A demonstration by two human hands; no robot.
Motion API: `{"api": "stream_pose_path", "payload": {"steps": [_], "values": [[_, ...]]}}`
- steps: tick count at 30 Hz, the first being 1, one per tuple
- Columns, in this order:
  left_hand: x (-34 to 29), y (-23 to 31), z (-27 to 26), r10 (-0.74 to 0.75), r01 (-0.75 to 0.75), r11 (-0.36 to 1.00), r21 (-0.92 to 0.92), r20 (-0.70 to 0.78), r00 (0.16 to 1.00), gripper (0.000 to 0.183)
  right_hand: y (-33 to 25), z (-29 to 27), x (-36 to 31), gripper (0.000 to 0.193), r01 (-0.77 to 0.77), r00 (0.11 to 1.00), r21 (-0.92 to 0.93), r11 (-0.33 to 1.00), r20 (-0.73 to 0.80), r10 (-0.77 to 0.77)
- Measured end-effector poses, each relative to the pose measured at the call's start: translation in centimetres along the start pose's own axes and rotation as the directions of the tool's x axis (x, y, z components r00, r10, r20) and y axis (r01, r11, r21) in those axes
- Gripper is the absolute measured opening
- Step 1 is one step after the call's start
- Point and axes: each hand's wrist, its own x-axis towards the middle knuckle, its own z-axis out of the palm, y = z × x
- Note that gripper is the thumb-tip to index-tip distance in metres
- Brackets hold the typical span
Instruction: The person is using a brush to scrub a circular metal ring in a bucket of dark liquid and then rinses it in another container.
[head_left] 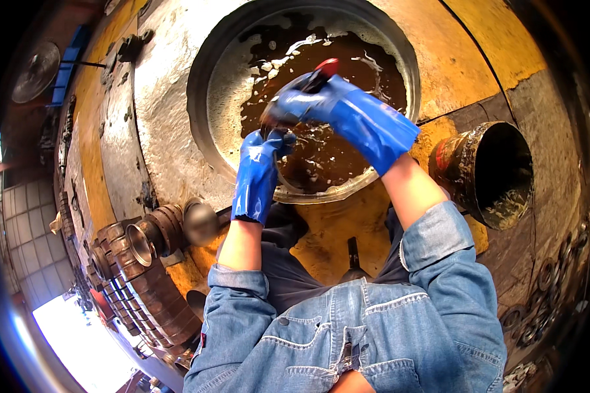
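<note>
Two hands in long blue rubber gloves work over a large round metal basin set into a worn yellow and grey floor, and I am looking straight down on them from the head camera. The basin holds dark brown liquid with pale flecks floating on it. My right hand reaches in from the right, its fingers curled tight around a tool with a red handle; the red tip sticks out past the glove toward the far side, and the working end is hidden, so I cannot tell what kind of tool it is. My left hand sits nearer, just below the right, fingers folded around a small dark object held right at the liquid's surface, touching the right glove; what that object is I cannot tell. Bare forearms and rolled denim sleeves lead back to a denim jacket at the near edge. To the right of the basin stands a grimy open bucket, tilted on its side. To the near left lies a row of rusty ribbed metal cylinders, with a dull metal ball beside them.
</note>
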Motion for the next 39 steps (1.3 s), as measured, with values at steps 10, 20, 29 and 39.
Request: {"api": "stream_pose_path", "payload": {"steps": [10, 20, 29, 39], "values": [[-0.5, 1.1, 0.3, -0.126, 0.129, 0.991, 0.041, -0.066, 0.99, 0.029, 4.0, -2.9, -0.3, 0.033, -0.003, 0.897, -0.35, 0.937, -0.416, -0.153], [0.1, 1.1, 1.0, -0.136, 0.136, 0.991, 0.001, 0.045, 0.99, 0.029, 5.1, -2.7, 0.2, 0.037, -0.144, 0.836, -0.547, 0.825, -0.513, -0.195], [-0.3, 0.7, -0.2, -0.113, 0.114, 0.993, -0.026, 0.061, 0.992, 0.03, 0.6, 0.8, -1.0, 0.033, 0.053, 0.958, -0.592, 0.804, -0.197, -0.208], [-0.7, 1.6, 0.3, -0.111, 0.109, 0.993, 0.035, 0.041, 0.993, 0.034, -0.4, 1.5, -1.8, 0.027, 0.192, 0.951, -0.637, 0.746, -0.067, -0.301]]}}
